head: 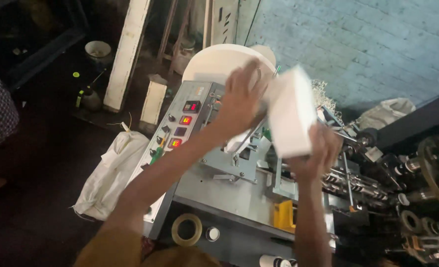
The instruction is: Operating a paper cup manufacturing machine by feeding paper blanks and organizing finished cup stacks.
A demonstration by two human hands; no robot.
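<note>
Holding a white paper stack (291, 111) between left hand (241, 96) and right hand (314, 153)

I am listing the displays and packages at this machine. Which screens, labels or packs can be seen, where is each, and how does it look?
Control panel: grey sloped plate left of the hands, with dark knobs.
Digital displays: small dark rectangles in a row down the panel, glowing red.
White stack: flat blurred block held between left hand and right hand.
White sack: slumped on the floor, left of the panel.
Tape roll: tan ring below the machine.
</note>
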